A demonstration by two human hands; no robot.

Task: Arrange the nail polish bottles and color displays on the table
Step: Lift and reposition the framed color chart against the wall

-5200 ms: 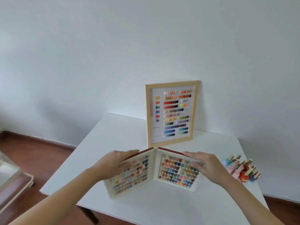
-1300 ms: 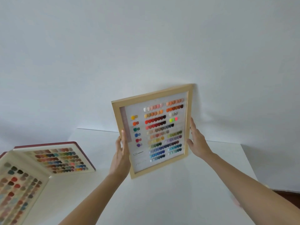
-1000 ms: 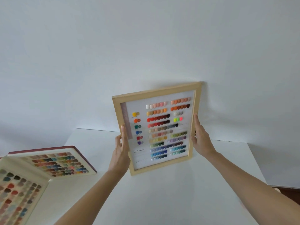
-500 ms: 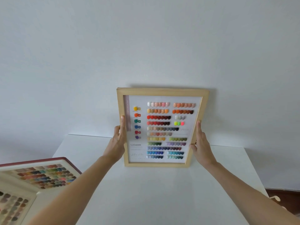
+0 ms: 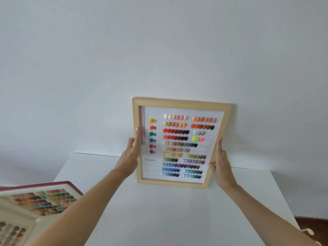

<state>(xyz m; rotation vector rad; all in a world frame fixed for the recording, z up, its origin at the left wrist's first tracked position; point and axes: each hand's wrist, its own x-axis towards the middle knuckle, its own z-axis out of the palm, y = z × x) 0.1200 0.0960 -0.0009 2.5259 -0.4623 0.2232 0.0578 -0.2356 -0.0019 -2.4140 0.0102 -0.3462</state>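
Note:
A wooden-framed color chart (image 5: 179,144), filled with rows of painted nail swatches, stands upright at the back of the white table (image 5: 159,210), its top against the wall. My left hand (image 5: 130,155) grips the frame's left side and my right hand (image 5: 220,167) grips its right side. An open swatch book (image 5: 35,201) with a red cover lies at the table's left edge, showing several colored tips on both pages. No nail polish bottles are clearly in view; my right arm covers the lower right corner.
A plain white wall (image 5: 159,50) rises directly behind the table. Dark wood floor (image 5: 312,220) shows past the table's right edge. A small pale object (image 5: 308,231) peeks out beside my right forearm.
Over the last second the framed chart went from tilted and lifted to square and upright against the wall, its bottom edge now on the table. Both hands stayed on its sides.

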